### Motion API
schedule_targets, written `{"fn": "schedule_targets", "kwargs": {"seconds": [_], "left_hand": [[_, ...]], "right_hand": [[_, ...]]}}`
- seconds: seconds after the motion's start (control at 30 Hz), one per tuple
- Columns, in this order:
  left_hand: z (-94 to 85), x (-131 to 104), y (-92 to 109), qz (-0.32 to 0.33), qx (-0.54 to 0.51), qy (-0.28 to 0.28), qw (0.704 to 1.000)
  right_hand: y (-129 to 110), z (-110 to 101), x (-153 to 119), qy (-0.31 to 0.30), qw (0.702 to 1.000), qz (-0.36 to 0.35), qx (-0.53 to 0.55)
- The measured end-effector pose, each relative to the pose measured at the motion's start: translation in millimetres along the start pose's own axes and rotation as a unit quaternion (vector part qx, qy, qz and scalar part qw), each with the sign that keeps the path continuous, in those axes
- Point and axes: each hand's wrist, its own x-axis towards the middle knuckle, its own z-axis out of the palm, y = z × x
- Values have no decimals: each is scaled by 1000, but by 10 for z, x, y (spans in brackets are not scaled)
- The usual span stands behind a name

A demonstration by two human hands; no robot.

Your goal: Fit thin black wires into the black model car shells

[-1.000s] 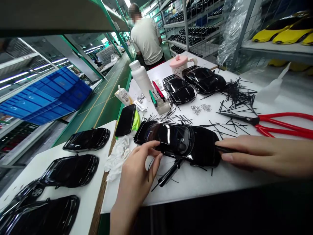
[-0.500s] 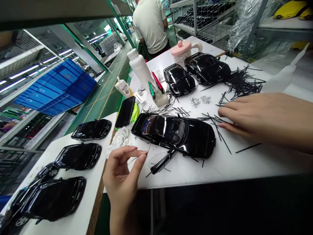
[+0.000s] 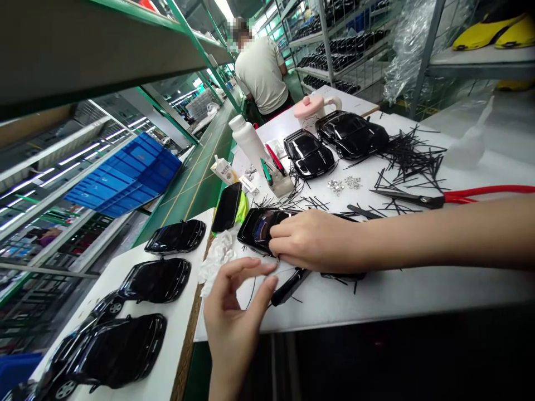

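My right hand [image 3: 311,242] reaches over the black model car [image 3: 253,225] at the middle of the white table, its fingertips closed close to my left hand. What those fingertips hold, if anything, is too small to tell. My left hand [image 3: 242,312] is raised in front of the car, thumb and forefinger curved toward each other with a small gap between them. Near its thumb lies a glossy black part [image 3: 289,287] with a clear pane. Scissors with red handles [image 3: 434,199] and dark tweezers [image 3: 361,211] rest behind my right forearm.
Two black model cars [image 3: 309,153], a pink-lidded mug [image 3: 309,108], a white bottle [image 3: 246,139] and a pen holder [image 3: 282,185] stand farther back. Thin black strips [image 3: 413,159] lie scattered. More black cars [image 3: 156,278] sit at left. A person [image 3: 263,72] is beyond.
My right hand has moved left from the strips to over the car, near my left hand. The scissors and tweezers now show. My left thumb and forefinger have parted. The view has shifted.
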Motion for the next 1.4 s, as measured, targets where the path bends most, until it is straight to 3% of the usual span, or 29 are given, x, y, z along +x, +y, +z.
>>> {"fn": "schedule_targets", "kwargs": {"seconds": [0.1, 0.27, 0.4, 0.5, 0.6, 0.67, 0.77, 0.9, 1.1, 1.4], "left_hand": [[-64, 143, -203, 14, -27, -30, 999], [-18, 334, -318, 79, 75, -125, 986], [-18, 462, -298, 127, 110, -172, 971], [-70, 630, -216, 131, 114, -238, 956], [-122, 844, -57, 112, 118, -306, 938], [-133, 964, 36, 95, 103, -327, 935], [-106, 1035, 75, 74, 51, -339, 937], [-49, 963, -29, 52, -16, -337, 940], [-27, 911, -116, 54, -51, -324, 943], [37, 887, -88, 51, -57, -303, 950]], "right_hand": [[-35, -91, -135, 56, 997, -3, 44], [-54, -263, -234, 72, 986, 45, 145], [-39, -317, -211, 91, 964, 90, 234], [19, -430, -191, 90, 954, 139, 249], [228, -619, -194, 98, 953, 194, 210], [467, -707, -227, 67, 956, 256, 125], [857, -679, -341, -36, 941, 336, -27], [1169, -459, -529, -106, 915, 375, -101], [1238, -344, -607, -164, 895, 394, -131], [1237, -378, -645, -175, 904, 376, -103]]}}
